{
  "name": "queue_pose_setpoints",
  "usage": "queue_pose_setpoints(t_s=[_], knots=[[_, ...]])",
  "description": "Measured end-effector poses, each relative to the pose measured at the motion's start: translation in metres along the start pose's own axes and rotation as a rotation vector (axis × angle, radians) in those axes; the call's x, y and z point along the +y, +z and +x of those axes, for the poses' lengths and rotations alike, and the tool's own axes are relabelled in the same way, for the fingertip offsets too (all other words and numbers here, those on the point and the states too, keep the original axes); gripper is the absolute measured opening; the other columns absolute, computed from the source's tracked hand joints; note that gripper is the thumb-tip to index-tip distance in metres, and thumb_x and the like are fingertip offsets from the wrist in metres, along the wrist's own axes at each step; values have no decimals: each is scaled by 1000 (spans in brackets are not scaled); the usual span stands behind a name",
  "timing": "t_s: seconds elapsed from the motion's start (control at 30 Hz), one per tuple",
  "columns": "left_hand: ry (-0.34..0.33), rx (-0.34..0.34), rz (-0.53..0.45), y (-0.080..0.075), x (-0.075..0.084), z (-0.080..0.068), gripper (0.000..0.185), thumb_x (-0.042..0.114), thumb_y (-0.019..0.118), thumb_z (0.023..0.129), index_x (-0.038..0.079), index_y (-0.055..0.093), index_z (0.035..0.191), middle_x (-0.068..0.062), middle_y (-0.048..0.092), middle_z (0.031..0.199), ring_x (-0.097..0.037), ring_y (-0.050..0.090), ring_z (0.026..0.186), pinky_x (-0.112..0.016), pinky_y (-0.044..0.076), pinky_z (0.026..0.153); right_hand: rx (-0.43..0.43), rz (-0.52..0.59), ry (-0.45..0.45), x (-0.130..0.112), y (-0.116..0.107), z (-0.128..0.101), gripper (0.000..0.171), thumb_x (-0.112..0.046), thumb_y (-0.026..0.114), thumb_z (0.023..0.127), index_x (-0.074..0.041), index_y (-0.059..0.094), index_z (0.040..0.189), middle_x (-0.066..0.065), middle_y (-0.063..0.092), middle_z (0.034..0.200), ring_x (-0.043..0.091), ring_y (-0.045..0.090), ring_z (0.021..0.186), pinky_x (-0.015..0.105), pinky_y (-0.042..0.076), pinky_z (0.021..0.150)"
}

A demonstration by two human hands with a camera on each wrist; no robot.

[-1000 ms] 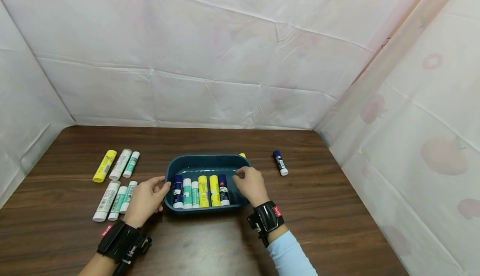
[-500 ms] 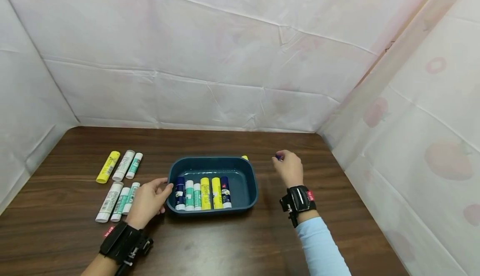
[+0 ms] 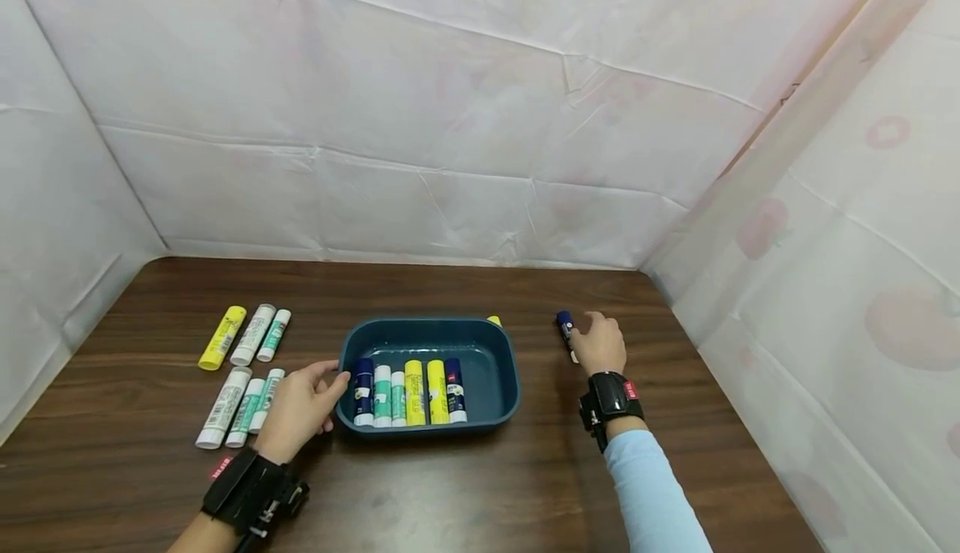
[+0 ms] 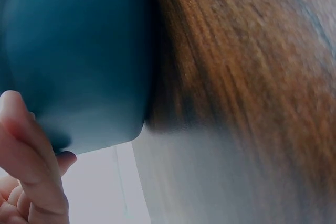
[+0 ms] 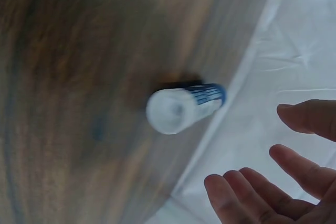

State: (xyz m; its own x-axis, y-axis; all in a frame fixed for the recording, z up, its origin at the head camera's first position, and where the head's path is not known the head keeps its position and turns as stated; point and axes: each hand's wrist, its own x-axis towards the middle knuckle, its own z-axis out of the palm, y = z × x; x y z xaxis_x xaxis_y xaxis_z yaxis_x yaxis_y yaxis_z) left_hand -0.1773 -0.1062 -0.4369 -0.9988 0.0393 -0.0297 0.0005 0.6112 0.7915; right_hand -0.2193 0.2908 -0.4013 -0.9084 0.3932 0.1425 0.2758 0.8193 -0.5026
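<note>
A dark teal tray (image 3: 491, 378) stands mid-table with a row of several glue sticks in it, navy, green-and-white and yellow. My left hand (image 3: 300, 407) grips the tray's left end, thumb at the rim; the left wrist view shows the fingers (image 4: 31, 156) at its corner. On the table to the right lies a navy glue stick (image 3: 564, 324) with a white end (image 5: 170, 111). Just right of it is my right hand (image 3: 602, 346), hiding part of it in the head view. In the right wrist view its fingers and thumb are spread, with nothing between them.
Left of the tray lie two groups of glue sticks: a back one with a yellow stick (image 3: 222, 338), and a front one with a white stick (image 3: 224, 407). Behind the tray's right corner shows a yellow end (image 3: 494, 320). Pale sheeting (image 3: 420, 119) borders the table.
My right hand has gone from above the tray's right side out to the navy glue stick, first covering it, now beside it. The left hand stays at the tray.
</note>
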Motion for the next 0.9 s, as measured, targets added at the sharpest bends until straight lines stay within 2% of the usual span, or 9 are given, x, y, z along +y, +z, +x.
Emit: queue_pose_setpoints(t_s=[0.27, 0.4, 0.53, 0.7, 0.8, 0.9], knots=[[12, 15, 7, 0, 1, 0, 40, 24, 56, 94, 0, 55, 126, -2, 52, 54, -15, 51, 41, -27, 38, 40, -32, -23, 35, 12, 15, 10, 47, -18, 58, 90, -2, 49, 133, 28, 49, 124, 42, 54, 106, 51, 47, 83], [22, 21, 16, 0, 1, -1, 40, 24, 56, 94, 0, 55, 125, -1, 51, 53, -15, 50, 40, -27, 38, 39, -54, -12, 51, 12, 20, 14, 47, -17, 58, 90, -2, 48, 134, 28, 49, 122, 40, 54, 103, 50, 47, 82], [18, 20, 9, 1, 1, -2, 41, 25, 56, 94, -1, 55, 126, -2, 51, 53, -15, 50, 40, -27, 37, 39, -59, -19, 33, 13, 24, 18, 46, -14, 57, 89, 1, 49, 132, 30, 51, 119, 42, 55, 102, 50, 46, 82], [14, 23, 5, 2, 0, -1, 41, 25, 56, 94, 0, 55, 126, -1, 52, 54, -14, 50, 41, -27, 38, 39, -66, -40, -1, 17, 33, 23, 45, -12, 55, 89, 5, 50, 130, 31, 54, 119, 43, 56, 105, 52, 45, 88], [15, 29, 4, 3, -1, 0, 39, 24, 56, 94, 1, 56, 125, -1, 52, 53, -14, 51, 40, -27, 38, 39, -63, -70, -32, 20, 38, 24, 39, -9, 54, 89, 6, 54, 125, 30, 59, 114, 43, 59, 101, 51, 46, 86], [18, 32, 4, 3, -2, 0, 39, 23, 56, 94, 1, 56, 125, -1, 52, 53, -14, 51, 40, -27, 38, 39, -52, -93, -48, 20, 41, 24, 32, -5, 54, 88, 7, 59, 117, 28, 64, 105, 41, 63, 90, 50, 49, 79]])
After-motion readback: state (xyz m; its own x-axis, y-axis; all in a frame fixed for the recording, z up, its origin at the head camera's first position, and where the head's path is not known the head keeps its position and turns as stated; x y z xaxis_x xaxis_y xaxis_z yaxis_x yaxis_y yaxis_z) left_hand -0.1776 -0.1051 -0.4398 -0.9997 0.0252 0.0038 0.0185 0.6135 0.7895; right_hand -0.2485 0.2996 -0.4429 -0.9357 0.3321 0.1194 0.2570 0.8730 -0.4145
